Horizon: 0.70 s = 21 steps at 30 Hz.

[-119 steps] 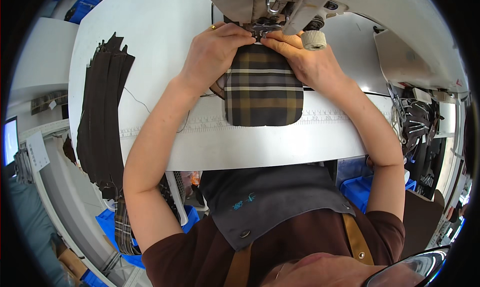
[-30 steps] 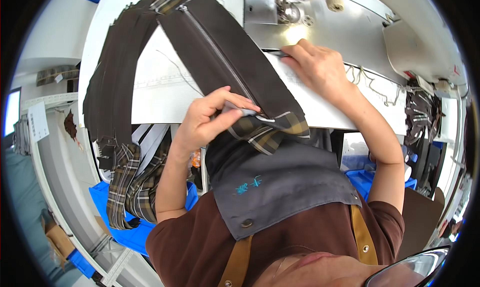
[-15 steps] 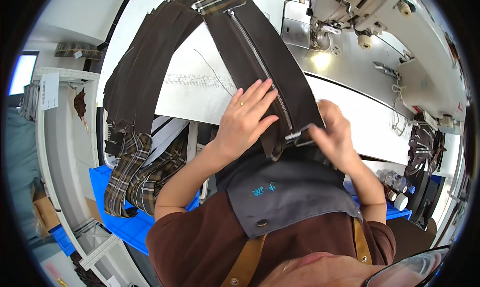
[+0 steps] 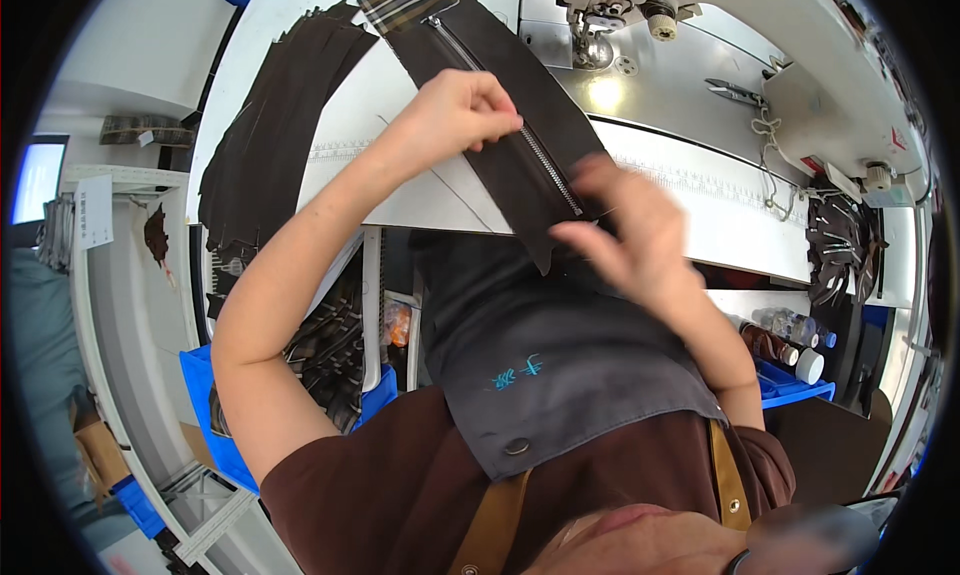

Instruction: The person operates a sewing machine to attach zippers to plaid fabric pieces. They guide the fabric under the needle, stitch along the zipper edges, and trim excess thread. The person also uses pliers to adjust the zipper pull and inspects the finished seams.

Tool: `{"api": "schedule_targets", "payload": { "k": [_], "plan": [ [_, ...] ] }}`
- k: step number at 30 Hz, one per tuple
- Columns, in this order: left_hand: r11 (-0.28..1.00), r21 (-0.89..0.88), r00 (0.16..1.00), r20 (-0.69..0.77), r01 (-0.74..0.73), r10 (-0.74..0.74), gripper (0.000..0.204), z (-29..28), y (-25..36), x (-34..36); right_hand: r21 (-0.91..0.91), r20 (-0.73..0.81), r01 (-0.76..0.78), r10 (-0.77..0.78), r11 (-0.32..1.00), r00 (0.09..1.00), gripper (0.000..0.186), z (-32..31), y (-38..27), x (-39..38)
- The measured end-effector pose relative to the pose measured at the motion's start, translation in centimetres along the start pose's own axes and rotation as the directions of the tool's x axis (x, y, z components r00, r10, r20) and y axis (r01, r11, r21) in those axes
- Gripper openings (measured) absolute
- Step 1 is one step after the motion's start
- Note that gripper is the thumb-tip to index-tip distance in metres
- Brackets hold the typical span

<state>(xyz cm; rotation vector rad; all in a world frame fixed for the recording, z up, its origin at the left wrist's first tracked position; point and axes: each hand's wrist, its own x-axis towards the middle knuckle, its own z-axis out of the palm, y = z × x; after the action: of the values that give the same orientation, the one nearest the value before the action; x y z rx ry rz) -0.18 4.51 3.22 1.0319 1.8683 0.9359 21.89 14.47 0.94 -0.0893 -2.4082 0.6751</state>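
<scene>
A dark brown fabric panel (image 4: pixel 478 170) with a plaid end (image 4: pixel 412 2) lies slantwise across the white table. A metal zipper (image 4: pixel 545 160) runs along it. Over the zipper's middle is my left hand (image 4: pixel 460 115), its fingers curled and the thumb and fingertips pinched together at the teeth. What they pinch is too small to make out. Near the zipper's lower end, my right hand (image 4: pixel 640 235) is blurred by motion, with the thumb spread away from the fingers. Below the table edge, the panel's pointed corner (image 4: pixel 541 260) hangs over my grey apron (image 4: pixel 560 375).
A stack of dark brown pieces (image 4: pixel 275 125) lies to the left. Beyond the panel stands a sewing machine (image 4: pixel 600 20), with thread snips (image 4: pixel 735 92) on its bed. A blue bin (image 4: pixel 225 445) sits below left; bottles (image 4: pixel 790 325) are at lower right.
My left hand has lifted from lying flat on the panel and closed into a pinch farther up the zipper. The right thumb has come away from the zipper's end. The view has shifted slightly.
</scene>
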Motion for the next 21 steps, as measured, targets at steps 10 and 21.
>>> {"api": "schedule_targets", "payload": {
  "k": [10, 21],
  "plan": [
    [0.941, -0.262, 0.953, -0.270, -0.213, 0.141, 0.023, 4.9, -2.6, -2.5, 0.226, 0.049, -0.260, 0.255, 0.939, 0.966, 0.020, -0.8, 1.2, -0.8],
    [0.547, -0.834, 0.982, -0.154, -0.072, -0.106, 0.023, 0.0, -2.7, -4.0, 0.365, 0.335, 0.258, -0.385, 0.894, 0.860, 0.025, 6.0, -5.4, -1.0]
  ]
}}
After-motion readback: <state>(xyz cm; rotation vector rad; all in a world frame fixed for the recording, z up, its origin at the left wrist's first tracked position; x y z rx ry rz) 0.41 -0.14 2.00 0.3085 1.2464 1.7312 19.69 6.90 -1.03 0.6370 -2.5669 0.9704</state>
